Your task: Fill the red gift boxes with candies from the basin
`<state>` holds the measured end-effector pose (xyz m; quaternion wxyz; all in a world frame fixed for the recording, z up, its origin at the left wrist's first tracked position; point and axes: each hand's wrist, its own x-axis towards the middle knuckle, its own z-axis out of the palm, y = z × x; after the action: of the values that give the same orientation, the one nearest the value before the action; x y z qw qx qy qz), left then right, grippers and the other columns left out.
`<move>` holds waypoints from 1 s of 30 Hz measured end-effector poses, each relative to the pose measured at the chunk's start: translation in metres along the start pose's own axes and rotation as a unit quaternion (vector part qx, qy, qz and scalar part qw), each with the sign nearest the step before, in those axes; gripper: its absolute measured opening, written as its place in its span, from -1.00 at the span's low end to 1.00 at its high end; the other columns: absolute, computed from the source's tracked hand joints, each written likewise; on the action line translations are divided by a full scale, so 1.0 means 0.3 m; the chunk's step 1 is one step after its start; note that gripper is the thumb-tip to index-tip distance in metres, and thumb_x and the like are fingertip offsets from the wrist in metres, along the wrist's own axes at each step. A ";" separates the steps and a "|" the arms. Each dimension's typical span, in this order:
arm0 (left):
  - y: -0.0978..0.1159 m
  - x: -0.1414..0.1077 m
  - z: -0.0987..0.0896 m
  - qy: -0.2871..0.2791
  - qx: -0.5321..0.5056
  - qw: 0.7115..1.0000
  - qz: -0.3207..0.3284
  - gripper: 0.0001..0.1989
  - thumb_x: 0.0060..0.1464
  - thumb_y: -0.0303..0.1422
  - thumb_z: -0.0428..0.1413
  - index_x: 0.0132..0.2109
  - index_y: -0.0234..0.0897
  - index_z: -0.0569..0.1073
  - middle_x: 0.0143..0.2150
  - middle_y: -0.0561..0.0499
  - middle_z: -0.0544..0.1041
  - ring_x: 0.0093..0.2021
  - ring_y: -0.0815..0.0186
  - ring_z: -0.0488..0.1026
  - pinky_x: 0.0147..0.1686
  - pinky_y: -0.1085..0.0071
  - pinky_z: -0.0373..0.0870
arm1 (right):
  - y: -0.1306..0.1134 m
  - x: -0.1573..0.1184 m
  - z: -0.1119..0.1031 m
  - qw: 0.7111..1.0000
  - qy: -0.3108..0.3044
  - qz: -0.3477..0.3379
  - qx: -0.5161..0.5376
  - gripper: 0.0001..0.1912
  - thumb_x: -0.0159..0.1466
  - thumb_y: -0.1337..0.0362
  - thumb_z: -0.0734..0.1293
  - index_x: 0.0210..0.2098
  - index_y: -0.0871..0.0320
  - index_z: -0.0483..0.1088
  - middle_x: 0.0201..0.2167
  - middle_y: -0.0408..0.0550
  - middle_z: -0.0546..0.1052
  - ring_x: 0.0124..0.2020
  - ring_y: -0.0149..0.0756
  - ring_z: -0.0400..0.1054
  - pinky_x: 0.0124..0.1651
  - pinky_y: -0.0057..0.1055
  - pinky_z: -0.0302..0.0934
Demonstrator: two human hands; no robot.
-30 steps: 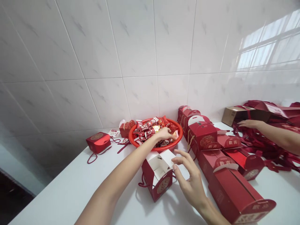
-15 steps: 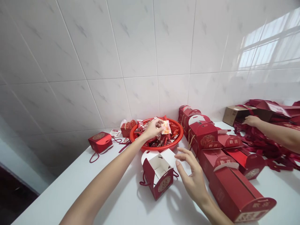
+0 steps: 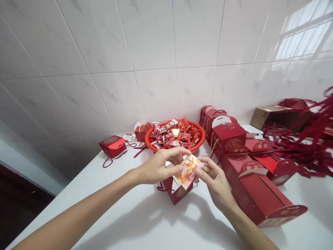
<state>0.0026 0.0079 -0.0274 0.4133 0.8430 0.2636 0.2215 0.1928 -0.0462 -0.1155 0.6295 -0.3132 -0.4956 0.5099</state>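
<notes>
Packet is gripped by left hand and right hand over open box; closed boxes are lined up at right; sweets are heaped in basin.

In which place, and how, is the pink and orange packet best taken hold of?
Probably by its opposite left and right edges, pinched lightly from both sides. The packet looks thin and roughly square, tilted, overlapping the box in this view. The left hand and right hand pinch it there, leaving its printed middle mostly uncovered.
</notes>
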 end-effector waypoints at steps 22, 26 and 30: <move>-0.063 -0.083 0.105 0.034 -0.173 0.982 -0.064 -0.66 0.25 -0.19 0.12 -0.40 -0.34 0.49 -0.43 0.01 0.47 -0.39 0.36 0.36 -0.35 0.45 0.28 | 0.016 -0.020 -0.004 0.999 -0.034 0.007 -0.007 -0.68 0.33 0.07 0.35 -0.44 0.15 0.47 -0.53 -0.12 0.51 -0.51 -0.38 0.34 -0.38 -0.41 0.28; -0.064 -0.083 0.102 0.034 -0.197 0.978 -0.061 -0.66 0.23 -0.19 0.14 -0.41 -0.34 0.51 -0.41 0.00 0.50 -0.37 0.36 0.39 -0.33 0.47 0.30 | 0.014 -0.026 -0.005 0.999 -0.039 0.006 -0.013 -0.68 0.35 0.10 0.35 -0.45 0.16 0.47 -0.53 -0.11 0.52 -0.50 -0.37 0.36 -0.40 -0.43 0.27; -0.060 -0.084 0.105 0.038 -0.200 0.977 -0.064 -0.66 0.22 -0.16 0.16 -0.38 -0.34 0.54 -0.40 -0.01 0.51 -0.37 0.36 0.39 -0.35 0.47 0.31 | 0.016 -0.027 -0.006 0.999 -0.033 0.007 -0.032 -0.65 0.35 0.08 0.34 -0.47 0.16 0.44 -0.54 -0.10 0.52 -0.50 -0.36 0.37 -0.40 -0.41 0.27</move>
<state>-0.0029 -0.0168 -0.0635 0.5766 0.7153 0.2832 0.2749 0.1931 -0.0525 -0.1229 0.5987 -0.3198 -0.5297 0.5086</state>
